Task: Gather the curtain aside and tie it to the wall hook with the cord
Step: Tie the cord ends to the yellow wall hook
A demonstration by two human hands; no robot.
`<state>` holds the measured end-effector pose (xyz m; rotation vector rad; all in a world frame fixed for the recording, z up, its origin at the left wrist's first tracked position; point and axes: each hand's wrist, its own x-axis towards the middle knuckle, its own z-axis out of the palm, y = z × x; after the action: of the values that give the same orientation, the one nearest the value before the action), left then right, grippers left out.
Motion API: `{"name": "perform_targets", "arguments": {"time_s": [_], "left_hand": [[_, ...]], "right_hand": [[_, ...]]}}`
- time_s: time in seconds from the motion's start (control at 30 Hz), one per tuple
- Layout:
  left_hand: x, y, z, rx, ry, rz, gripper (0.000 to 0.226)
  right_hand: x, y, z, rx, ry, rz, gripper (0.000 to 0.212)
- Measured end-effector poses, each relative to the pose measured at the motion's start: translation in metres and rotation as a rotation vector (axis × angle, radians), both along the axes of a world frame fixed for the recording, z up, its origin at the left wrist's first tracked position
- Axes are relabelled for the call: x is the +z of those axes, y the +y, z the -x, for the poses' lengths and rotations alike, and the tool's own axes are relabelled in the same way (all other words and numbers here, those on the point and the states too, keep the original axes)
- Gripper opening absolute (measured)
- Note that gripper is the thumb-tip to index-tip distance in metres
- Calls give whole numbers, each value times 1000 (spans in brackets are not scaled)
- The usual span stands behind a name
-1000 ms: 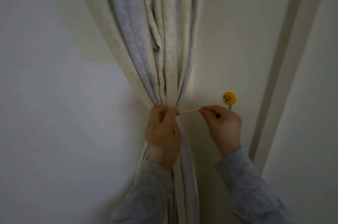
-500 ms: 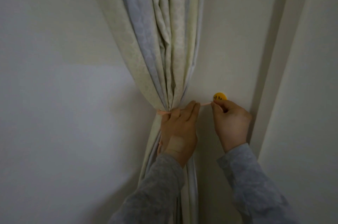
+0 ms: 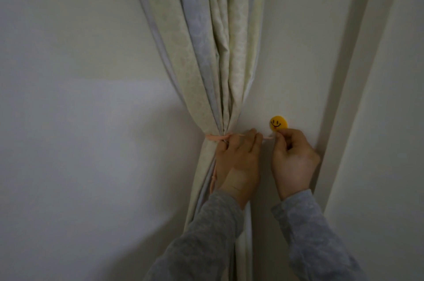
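Observation:
A cream and pale blue curtain hangs bunched against the wall. A thin pink cord wraps its waist and runs right towards a yellow smiley-face wall hook. My left hand lies flat against the bunched curtain just under the cord, fingers stretched over the cord's run. My right hand pinches the cord's end just below the hook. A loose pink tail hangs down beside my left wrist.
Plain pale wall fills the left. A vertical wall corner or door frame edge stands just right of the hook, close to my right hand.
My left hand has gone from clenching the gathered curtain to lying flat with fingers stretched along the cord. My right hand dropped slightly, uncovering the smiley hook. The view has shifted left.

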<state>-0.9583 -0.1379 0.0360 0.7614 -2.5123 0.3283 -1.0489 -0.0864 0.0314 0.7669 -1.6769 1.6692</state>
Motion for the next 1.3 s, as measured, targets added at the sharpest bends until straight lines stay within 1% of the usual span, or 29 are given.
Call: {"name": "perform_targets", "arguments": {"time_s": [0.17, 0.23, 0.27, 0.33, 0.57, 0.6, 0.67, 0.73, 0.83, 0.9, 0.97, 1.03, 1.1, 1.13, 1.23, 1.3], "left_hand": [[2, 1, 5, 2, 5, 39, 48], [2, 2, 7, 7, 33, 0, 50], [0, 1, 10, -28, 58, -30, 50], [1, 0, 15, -75, 53, -75, 49], [7, 3, 17, -84, 127, -62, 36], [8, 3, 16, -91, 138, -72, 39], [11, 5, 12, -111, 180, -61, 51], [13, 4, 8, -115, 274, -46, 56], [12, 0, 2, -112, 262, -87, 49], [11, -4, -3, -136, 237, -105, 37], [10, -6, -7, -164, 190, -113, 34], [9, -8, -14, -205, 137, -134, 32], [11, -12, -21, -259, 98, -166, 15], [12, -13, -24, -275, 64, -172, 12], [13, -15, -27, -278, -38, -161, 30], [13, -14, -27, -285, -26, -154, 32]], "right_hand": [[-2, 1, -1, -37, 4, -16, 6], [-2, 1, -1, -33, -2, -16, 5], [-3, 2, 0, -23, -9, -16, 5], [-3, 3, 0, -10, -15, -14, 5], [-18, 5, -3, 38, -89, -72, 2], [-22, 5, -5, 52, -113, -89, 2], [-28, 5, -8, 84, -183, -109, 3], [-30, 2, -11, 135, -277, -123, 6], [-32, -2, -17, 233, -412, -134, 13], [-31, -5, -22, 302, -457, -147, 12], [-29, -6, -26, 390, -506, -136, 11], [-26, -7, -28, 533, -630, -48, 16], [-23, -8, -30, 750, -798, 110, 22], [-21, -8, -31, 854, -866, 186, 23], [-19, -9, -33, 1037, -1006, 299, 23], [-20, -9, -32, 1094, -1059, 307, 19]]}}
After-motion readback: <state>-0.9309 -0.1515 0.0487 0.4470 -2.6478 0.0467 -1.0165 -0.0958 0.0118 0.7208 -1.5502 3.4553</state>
